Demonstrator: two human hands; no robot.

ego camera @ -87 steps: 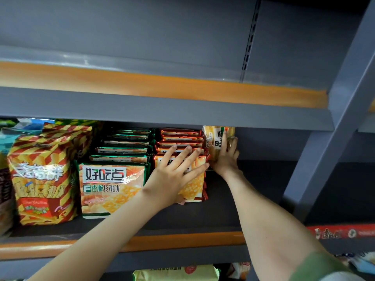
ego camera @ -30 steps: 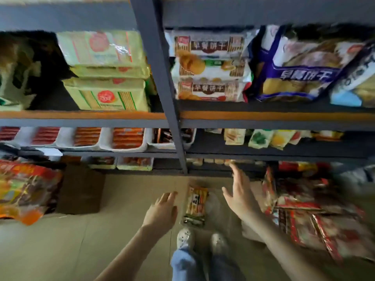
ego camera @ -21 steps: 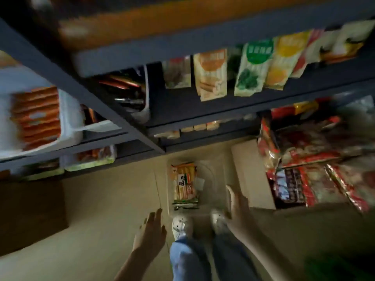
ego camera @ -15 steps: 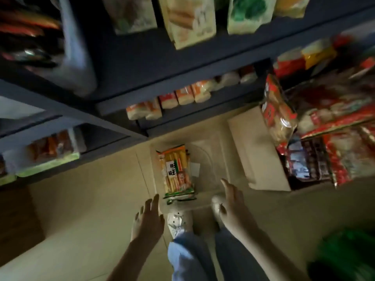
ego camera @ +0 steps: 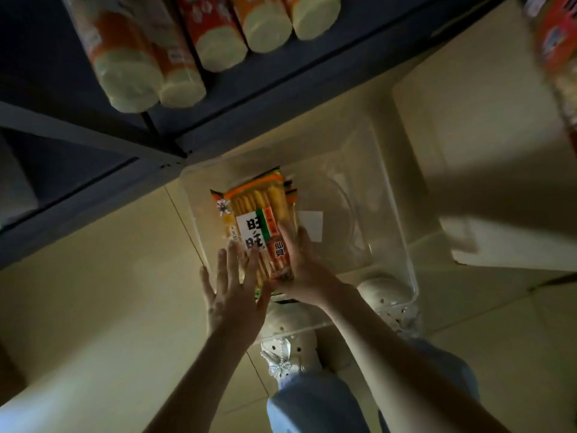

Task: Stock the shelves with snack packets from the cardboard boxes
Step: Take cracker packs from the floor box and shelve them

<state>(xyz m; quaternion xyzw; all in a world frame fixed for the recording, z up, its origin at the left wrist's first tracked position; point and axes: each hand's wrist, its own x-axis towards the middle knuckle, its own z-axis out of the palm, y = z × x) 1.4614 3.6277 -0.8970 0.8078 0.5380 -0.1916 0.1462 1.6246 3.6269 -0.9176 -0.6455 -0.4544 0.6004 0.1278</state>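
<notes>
An orange snack packet (ego camera: pixel 253 210) with a white label lies in a clear plastic bin (ego camera: pixel 390 189) on the floor, just in front of my feet. My left hand (ego camera: pixel 234 295) reaches over the packet's lower left corner, fingers straight and spread. My right hand (ego camera: pixel 303 270) holds the packet's lower right end, thumb on its face and fingers along its right edge. A cardboard box (ego camera: pixel 437 120) stands to the right of the bin, with red snack packets (ego camera: pixel 559 42) blurred at its far side.
The dark bottom shelf (ego camera: pixel 281 98) juts out above the bin and carries several round cracker rolls (ego camera: pixel 218 35). A shelf upright (ego camera: pixel 93 132) meets it at the left. My shoes (ego camera: pixel 290 332) stand against the bin's near wall on the beige tiled floor (ego camera: pixel 93 307).
My view dropped from the upper shelf to the floor. Both hands came down from the shelved packets, moved forward over the bin, and the right hand took hold of the orange packet.
</notes>
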